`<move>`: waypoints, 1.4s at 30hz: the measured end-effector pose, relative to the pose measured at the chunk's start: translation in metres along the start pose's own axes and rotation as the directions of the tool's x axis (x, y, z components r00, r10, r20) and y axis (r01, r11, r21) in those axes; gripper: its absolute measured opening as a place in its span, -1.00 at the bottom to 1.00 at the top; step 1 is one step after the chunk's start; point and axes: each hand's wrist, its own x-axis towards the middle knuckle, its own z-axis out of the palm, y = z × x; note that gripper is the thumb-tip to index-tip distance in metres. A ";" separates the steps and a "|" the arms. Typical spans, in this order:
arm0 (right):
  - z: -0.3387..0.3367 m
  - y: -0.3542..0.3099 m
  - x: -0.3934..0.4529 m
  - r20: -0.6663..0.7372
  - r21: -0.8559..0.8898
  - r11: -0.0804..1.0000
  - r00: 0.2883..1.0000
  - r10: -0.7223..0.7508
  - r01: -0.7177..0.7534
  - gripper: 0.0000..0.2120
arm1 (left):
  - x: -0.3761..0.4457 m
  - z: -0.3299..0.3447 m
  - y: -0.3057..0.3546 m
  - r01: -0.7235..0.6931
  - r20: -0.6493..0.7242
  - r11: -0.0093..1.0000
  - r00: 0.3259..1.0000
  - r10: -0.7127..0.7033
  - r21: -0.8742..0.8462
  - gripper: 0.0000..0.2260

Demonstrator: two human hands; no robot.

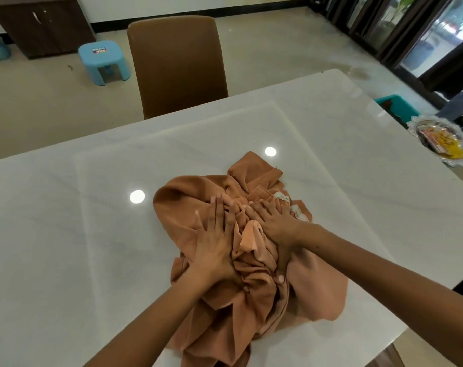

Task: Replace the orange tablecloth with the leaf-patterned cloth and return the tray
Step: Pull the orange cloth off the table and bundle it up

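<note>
Pressing flat, fingers spread, the left hand (216, 242) and right hand (274, 223) rest side by side on the bunched orange tablecloth (251, 274) beneath them

tray (444, 143): cut by right edge | contents blurred | cabinet (39, 25): top cropped

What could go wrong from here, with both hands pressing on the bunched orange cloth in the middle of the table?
1. The orange cloth is a loose heap under flat hands; lifted like this, folds may trail and drag across the glossy table.
2. The tray sits at the table's far right edge, partly overhanging it seems; a swung cloth end could knock it off.
3. No leaf-patterned cloth is in view, so the swap may stall.
</note>
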 end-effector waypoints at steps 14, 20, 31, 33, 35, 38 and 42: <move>0.015 0.007 0.005 -0.233 0.009 1.000 0.973 -0.004 0.007 0.13 | 0.003 0.021 -0.009 -0.050 -0.067 0.974 0.997 0.036 -0.223 0.10; 0.021 0.005 0.004 -0.305 -0.058 0.998 0.952 -0.039 0.022 0.12 | -0.002 0.029 -0.005 -0.033 -0.162 0.966 0.987 -0.009 -0.258 -0.22; 0.014 0.008 0.006 -0.260 -0.008 0.995 0.960 -0.102 0.103 0.12 | -0.001 0.024 0.004 0.038 -0.207 0.994 0.977 -0.059 -0.102 -0.24; 0.011 0.006 0.004 -0.277 0.006 0.996 0.957 -0.083 0.089 0.00 | 0.007 0.019 0.004 0.073 -0.218 0.997 0.973 -0.073 -0.010 -0.08; 0.012 0.004 0.004 -0.308 0.008 0.997 0.948 -0.076 0.082 -0.06 | 0.015 0.019 -0.003 0.014 -0.152 1.000 0.988 -0.012 0.013 0.03; 0.020 0.005 0.003 -0.361 0.049 0.997 0.932 -0.037 0.058 -0.09 | 0.018 0.010 -0.006 -0.040 0.032 0.995 0.999 0.043 -0.095 -0.05; 0.033 0.004 -0.003 -0.492 0.109 0.993 0.870 0.020 0.039 -0.36 | 0.004 -0.005 0.003 -0.059 -0.026 0.952 0.998 0.054 -0.301 -0.32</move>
